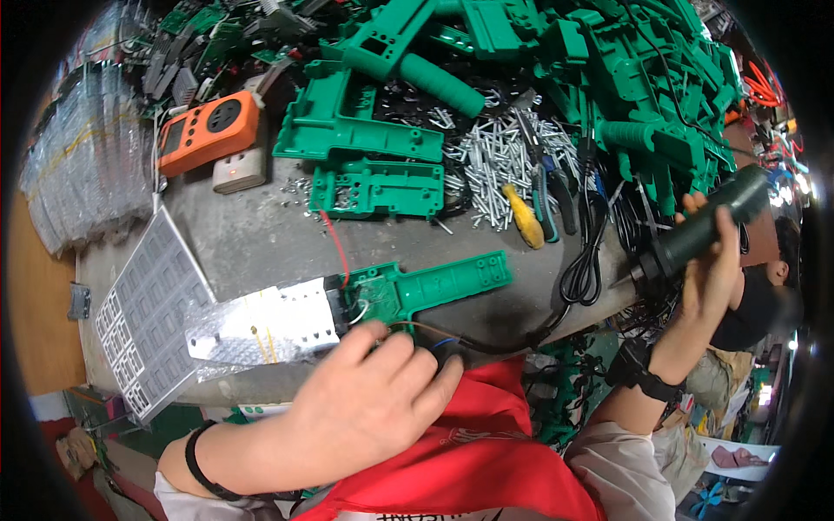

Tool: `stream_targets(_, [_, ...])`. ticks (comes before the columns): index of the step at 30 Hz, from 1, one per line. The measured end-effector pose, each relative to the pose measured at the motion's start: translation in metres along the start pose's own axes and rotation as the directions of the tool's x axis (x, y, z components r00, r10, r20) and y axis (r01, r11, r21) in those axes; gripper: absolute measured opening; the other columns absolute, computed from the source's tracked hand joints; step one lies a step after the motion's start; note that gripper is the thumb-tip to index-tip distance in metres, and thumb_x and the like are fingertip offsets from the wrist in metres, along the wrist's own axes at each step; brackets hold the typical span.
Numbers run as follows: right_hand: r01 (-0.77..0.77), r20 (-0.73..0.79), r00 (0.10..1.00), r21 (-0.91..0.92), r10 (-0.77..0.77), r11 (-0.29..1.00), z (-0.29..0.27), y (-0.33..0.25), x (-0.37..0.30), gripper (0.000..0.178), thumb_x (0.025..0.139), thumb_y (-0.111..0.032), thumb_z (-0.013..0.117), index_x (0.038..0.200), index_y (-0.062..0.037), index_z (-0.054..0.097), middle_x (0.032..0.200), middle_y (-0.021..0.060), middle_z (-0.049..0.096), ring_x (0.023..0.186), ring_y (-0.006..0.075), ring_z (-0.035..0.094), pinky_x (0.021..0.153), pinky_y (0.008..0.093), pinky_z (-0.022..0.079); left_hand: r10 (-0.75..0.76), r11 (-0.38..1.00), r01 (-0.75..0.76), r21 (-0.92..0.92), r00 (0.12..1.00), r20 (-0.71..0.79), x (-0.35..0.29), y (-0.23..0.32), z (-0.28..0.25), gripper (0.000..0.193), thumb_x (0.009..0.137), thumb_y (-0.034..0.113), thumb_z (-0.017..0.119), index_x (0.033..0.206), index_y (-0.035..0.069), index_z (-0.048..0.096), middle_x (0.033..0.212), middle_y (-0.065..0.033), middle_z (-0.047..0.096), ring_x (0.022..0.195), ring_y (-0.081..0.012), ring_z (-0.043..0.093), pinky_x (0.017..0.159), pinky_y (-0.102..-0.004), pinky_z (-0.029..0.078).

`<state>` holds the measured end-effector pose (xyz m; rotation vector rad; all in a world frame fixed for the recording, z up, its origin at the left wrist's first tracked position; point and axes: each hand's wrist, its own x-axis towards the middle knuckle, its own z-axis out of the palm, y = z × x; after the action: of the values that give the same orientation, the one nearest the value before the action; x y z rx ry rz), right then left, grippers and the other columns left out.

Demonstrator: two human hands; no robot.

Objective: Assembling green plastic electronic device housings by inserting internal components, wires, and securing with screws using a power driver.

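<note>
My left hand (373, 399) is curled at the near side of a green plastic housing half (452, 282), its fingertips hidden beneath it. Brown and blue wire ends of a black power cord (512, 347) run up to those fingers; what they pinch cannot be seen. Joined to the housing is a white perforated metal plate (295, 317), partly wrapped in bubble film with yellow bands. A red wire (336, 247) stands up from the housing. Off to the right, my right hand (712, 265) grips a dark green cylindrical electric screwdriver (708, 221), its bit pointing left and down.
Loose screws (499, 165) lie near a yellow-handled screwdriver (522, 217) and pliers (547, 195). Green housings (634, 78) pile up behind. At left are an orange meter (208, 130), a patterned grey sheet (156, 313) and bubble-wrapped parts (87, 156). Another person (760, 304) is at right.
</note>
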<state>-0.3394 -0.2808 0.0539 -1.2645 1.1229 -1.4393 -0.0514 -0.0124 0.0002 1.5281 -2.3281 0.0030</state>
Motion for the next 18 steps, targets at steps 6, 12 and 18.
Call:
stream_targets(6, [0.292,0.041,0.953,-0.409,-0.302,0.865,-0.044,0.084,0.01,0.075,0.089,-0.003,0.067,0.152,-0.0025,0.027,0.125,0.0147,0.056,0.109,0.0177,0.055,0.095,0.0273,0.042,0.033,0.995,-0.046,0.093,0.991,0.13,0.004,0.013,0.0,0.034,0.072,0.018,0.06,0.102,0.002,0.066,0.087,-0.005,0.057,0.087,-0.0218,0.056,0.088,-0.0404,0.046])
stream_targets(12, [0.304,-0.002,0.889,-0.745,-0.458,0.594,-0.045,0.074,-0.005,0.047,0.09,-0.011,0.071,0.135,-0.0075,0.058,0.093,-0.0023,0.051,0.073,0.0058,0.045,0.07,0.0195,0.042,-0.103,0.97,0.1,-0.222,0.995,-0.002,0.004,0.015,0.0,0.029,0.071,0.013,0.07,0.099,0.003,0.067,0.09,-0.0055,0.06,0.088,-0.0222,0.058,0.077,-0.0349,0.048])
stream_targets(18, [0.775,0.939,0.232,-0.023,-0.252,0.631,0.137,0.009,-0.091,0.027,0.076,-0.005,0.066,0.102,-0.0079,0.07,0.103,0.0152,0.062,0.097,0.0333,0.061,0.081,0.0363,0.052,-0.091,0.889,-0.014,-0.458,0.974,-0.208,0.01,-0.002,0.005,0.03,0.07,0.007,0.071,0.1,0.004,0.071,0.098,-0.0061,0.063,0.089,-0.0238,0.059,0.068,-0.0329,0.05])
